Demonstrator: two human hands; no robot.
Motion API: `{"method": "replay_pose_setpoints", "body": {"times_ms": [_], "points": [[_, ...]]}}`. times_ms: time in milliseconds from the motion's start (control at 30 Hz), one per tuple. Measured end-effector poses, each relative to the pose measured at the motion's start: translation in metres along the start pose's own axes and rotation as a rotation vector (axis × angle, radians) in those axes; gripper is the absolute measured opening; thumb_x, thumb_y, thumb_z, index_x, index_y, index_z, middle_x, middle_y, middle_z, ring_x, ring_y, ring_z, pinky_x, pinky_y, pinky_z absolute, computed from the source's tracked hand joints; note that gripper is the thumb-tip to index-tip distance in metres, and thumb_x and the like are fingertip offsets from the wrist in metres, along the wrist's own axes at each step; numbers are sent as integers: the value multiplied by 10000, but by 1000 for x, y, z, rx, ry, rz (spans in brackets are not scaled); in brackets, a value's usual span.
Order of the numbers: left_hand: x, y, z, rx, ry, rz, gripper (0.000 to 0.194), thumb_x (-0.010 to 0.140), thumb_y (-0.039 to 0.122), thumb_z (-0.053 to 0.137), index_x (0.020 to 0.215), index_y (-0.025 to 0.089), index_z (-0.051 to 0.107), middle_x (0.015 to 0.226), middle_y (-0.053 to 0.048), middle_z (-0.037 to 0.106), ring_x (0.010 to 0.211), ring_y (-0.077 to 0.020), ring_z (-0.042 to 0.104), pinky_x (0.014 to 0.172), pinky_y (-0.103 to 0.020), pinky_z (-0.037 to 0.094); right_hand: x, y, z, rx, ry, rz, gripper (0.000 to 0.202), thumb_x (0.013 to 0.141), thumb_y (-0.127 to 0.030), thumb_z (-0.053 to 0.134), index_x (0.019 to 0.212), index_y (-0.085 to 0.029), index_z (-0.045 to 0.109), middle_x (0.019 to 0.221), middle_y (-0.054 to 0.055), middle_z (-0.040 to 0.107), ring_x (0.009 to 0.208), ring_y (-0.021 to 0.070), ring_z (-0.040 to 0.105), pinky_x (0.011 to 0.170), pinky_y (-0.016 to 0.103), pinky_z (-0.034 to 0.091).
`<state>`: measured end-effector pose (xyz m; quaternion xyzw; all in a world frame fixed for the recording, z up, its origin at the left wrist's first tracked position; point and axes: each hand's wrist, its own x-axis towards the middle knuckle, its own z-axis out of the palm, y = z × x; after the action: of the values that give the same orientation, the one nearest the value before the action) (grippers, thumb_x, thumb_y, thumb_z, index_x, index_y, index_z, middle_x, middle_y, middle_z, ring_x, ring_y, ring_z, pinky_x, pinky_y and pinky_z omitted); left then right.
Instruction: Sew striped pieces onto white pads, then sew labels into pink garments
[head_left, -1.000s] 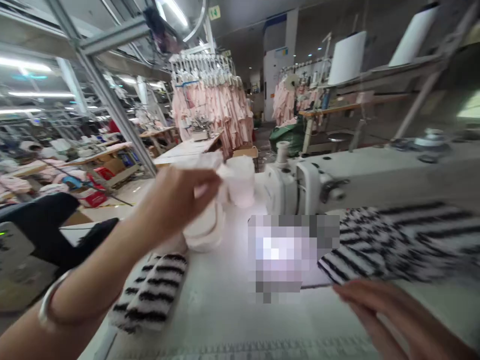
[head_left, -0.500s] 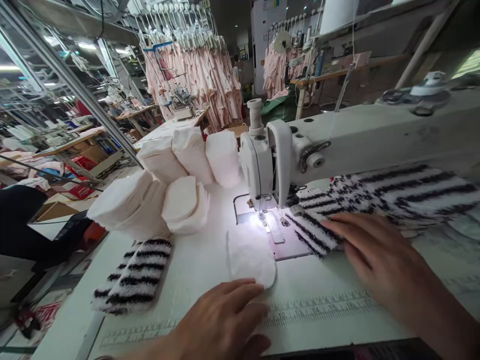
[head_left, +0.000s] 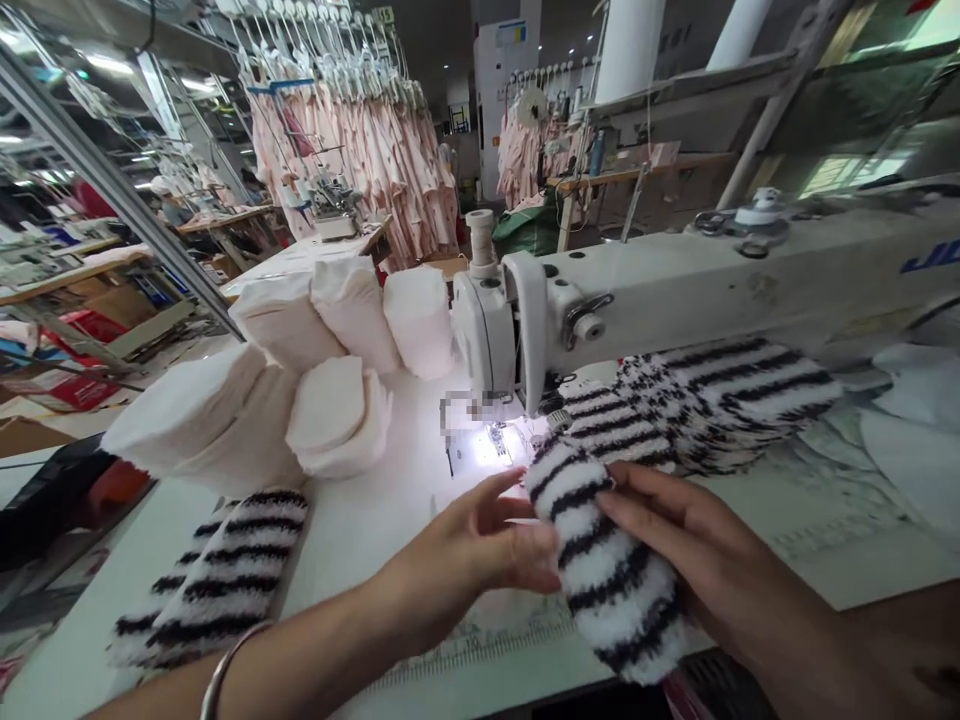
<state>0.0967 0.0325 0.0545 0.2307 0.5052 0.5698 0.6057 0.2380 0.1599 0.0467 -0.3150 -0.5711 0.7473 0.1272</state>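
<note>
Pinching fuzzy striped piece [head_left: 619, 570] in right hand [head_left: 701, 540], at front edge of table [head_left: 360, 540]; with left hand [head_left: 465, 550] half-open alongside, can't tell if gripping. Past ruler print [head_left: 487, 640]: white sewing machine [head_left: 675, 295], blue "J…" lettering [head_left: 930, 258] cut off. Way back, pink garments [head_left: 360, 165].

Far beyond the near table, a rack of pink garments [head_left: 360, 160] hangs left of a smaller garment rack [head_left: 521, 145], with a green bag [head_left: 525, 230] on the floor below the latter. A blue bottle [head_left: 596, 152] stands on a wood-edged table [head_left: 630, 177] to the right. At left, a slanting metal post [head_left: 112, 170] rises near red boxes [head_left: 64, 385]; ceiling lights [head_left: 109, 64] glow beyond.
</note>
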Motion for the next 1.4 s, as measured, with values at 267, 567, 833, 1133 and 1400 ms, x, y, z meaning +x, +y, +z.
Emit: {"method": "replay_pose_setpoints", "body": {"times_ms": [267, 567, 833, 1133, 1400], "points": [[-8, 4, -39, 398, 311, 127, 276, 797, 317, 628, 1026, 163, 631, 668, 17, 541, 473, -39, 412, 404, -122, 314, 11, 19, 25, -97, -81, -63, 447, 788, -434, 602, 1179, -225, 537, 925, 37, 625, 658, 128, 578, 519, 212, 468], [-2, 8, -68, 1143, 340, 143, 514, 759, 292, 655, 1237, 173, 509, 918, -57, 593, 710, -143, 529, 680, -274, 435, 13, 34, 37, -626, -129, -157, 429, 855, -356, 490, 1265, -252, 424, 664, -44, 512, 517, 101, 484, 467, 206, 383], [0, 12, -65, 1240, 312, 108, 482, 799, 395, 613, 1237, 236, 491, 980, -66, 615, 772, -164, 582, 702, -298, 450, 13, 30, 32, -775, -104, -246, 361, 862, -285, 486, 1222, -270, 498, 622, -54, 507, 496, 94, 484, 475, 197, 389], [0, 3, -62, 1395, 294, 134, 231, 799, 316, 614, 1006, 217, 579, 805, 10, 643, 736, -152, 594, 636, -250, 420, 3, 60, 35, -1141, 2, -625, 371, 902, -203, 387, 1248, -132, 502, 982, 71, 685, 734, 179, 668, 571, 274, 549], [8, 8, -66, 1334, 376, 95, 191, 847, 396, 527, 899, 225, 591, 695, 41, 600, 570, -95, 498, 541, -208, 374, 2, 66, 39, -1207, 57, -770, 460, 887, -67, 334, 1344, -93, 379, 793, 31, 645, 637, 124, 623, 538, 204, 510]]}}
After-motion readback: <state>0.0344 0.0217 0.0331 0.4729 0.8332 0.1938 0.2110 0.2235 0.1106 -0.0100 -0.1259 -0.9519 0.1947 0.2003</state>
